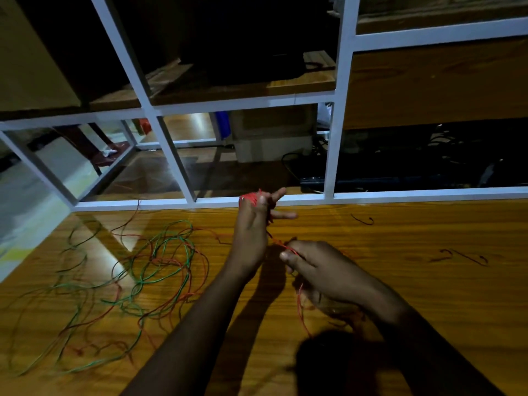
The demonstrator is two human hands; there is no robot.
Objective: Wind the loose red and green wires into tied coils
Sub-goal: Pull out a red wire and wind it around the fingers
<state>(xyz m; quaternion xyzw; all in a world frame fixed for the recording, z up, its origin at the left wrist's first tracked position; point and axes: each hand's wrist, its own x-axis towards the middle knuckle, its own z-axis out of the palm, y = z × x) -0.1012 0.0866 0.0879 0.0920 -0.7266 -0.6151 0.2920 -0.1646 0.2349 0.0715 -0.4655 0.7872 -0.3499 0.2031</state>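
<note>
My left hand (253, 227) is raised over the wooden table (400, 281), and a red wire coil (251, 198) is wound around its fingers. Two of its fingers stick out to the right. A taut red wire strand (278, 243) runs from the coil down to my right hand (317, 267), which pinches it between thumb and fingers. More of the red wire hangs below my right hand toward the table's front. A loose tangle of red and green wires (148, 270) lies spread on the table to the left of my arms.
A white metal shelf frame (331, 155) stands just behind the table's far edge, with boxes and dark cables behind it. Short dark wire scraps (460, 257) lie on the table at the right. The floor drops away at the left edge.
</note>
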